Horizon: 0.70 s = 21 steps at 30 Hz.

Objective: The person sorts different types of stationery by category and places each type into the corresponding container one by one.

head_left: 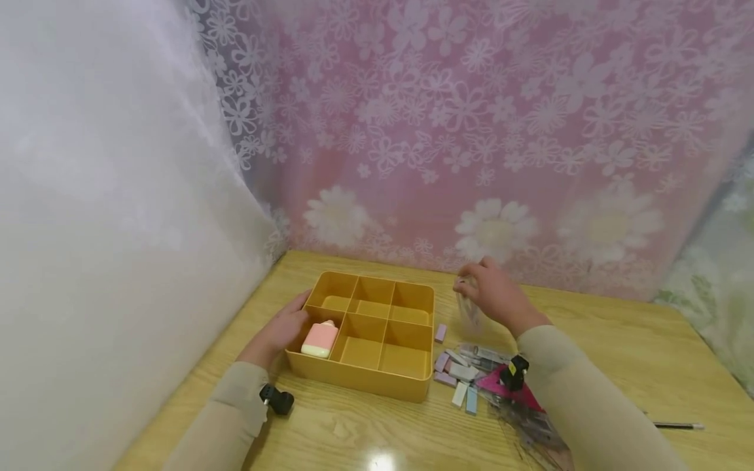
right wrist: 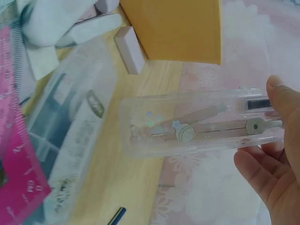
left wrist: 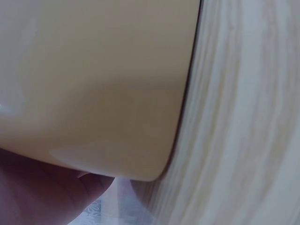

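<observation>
A yellow compartment box (head_left: 359, 376) lies on the table, divided into several sections. In its front left section sits a pink and cream bottle-shaped item (head_left: 321, 338). My left hand (head_left: 283, 330) grips the box's left wall; in the left wrist view its fingers (left wrist: 96, 185) lie against the wall and the rest is out of sight. To the right of the box, above the table, my right hand (head_left: 497, 294) pinches one end of a clear plastic compass case (right wrist: 201, 145). A pale drawing compass (right wrist: 186, 133) shows through the case.
Right of the box lie several pastel eraser-like blocks (head_left: 471, 401), a pink set square (right wrist: 21, 173) and clear packaged stationery (right wrist: 70, 154). A pen (head_left: 677, 426) lies farther right. A white wall (head_left: 147, 261) borders the left, a floral curtain (head_left: 412, 163) the back.
</observation>
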Each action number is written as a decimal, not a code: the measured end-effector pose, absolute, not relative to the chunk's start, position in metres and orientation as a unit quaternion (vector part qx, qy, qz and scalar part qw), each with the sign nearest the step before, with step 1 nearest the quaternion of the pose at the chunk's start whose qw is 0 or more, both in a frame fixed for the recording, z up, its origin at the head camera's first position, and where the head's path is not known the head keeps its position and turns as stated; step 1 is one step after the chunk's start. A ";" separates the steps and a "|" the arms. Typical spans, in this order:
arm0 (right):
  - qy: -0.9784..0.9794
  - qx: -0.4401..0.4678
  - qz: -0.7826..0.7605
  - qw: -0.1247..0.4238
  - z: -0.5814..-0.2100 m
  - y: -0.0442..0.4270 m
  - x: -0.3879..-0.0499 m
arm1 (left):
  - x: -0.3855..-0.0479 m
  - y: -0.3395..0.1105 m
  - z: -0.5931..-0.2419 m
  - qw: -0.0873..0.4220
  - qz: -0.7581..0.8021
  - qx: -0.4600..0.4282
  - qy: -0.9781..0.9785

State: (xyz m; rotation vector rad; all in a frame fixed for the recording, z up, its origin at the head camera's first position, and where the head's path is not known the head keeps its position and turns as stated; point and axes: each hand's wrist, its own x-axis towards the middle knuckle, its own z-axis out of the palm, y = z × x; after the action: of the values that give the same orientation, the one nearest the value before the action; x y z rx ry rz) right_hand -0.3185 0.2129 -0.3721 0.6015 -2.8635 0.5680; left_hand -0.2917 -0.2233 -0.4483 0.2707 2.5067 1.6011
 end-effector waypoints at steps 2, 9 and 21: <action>-0.956 0.202 0.193 0.089 -0.369 0.212 -0.320 | -0.292 -0.224 -0.448 0.077 0.535 0.096 0.836; -0.949 0.220 0.187 0.129 -0.349 0.202 -0.325 | -0.291 -0.225 -0.448 0.083 0.533 0.093 0.837; -0.943 0.235 0.176 0.155 -0.320 0.160 -0.322 | -0.294 -0.225 -0.448 0.083 0.538 0.096 0.833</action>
State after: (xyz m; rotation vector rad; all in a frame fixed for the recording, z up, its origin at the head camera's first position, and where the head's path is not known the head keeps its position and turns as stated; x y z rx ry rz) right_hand -0.3218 0.1596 -0.3195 0.6746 -2.7019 0.5055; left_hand -0.2942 -0.2245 -0.4485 0.2876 2.4873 1.6068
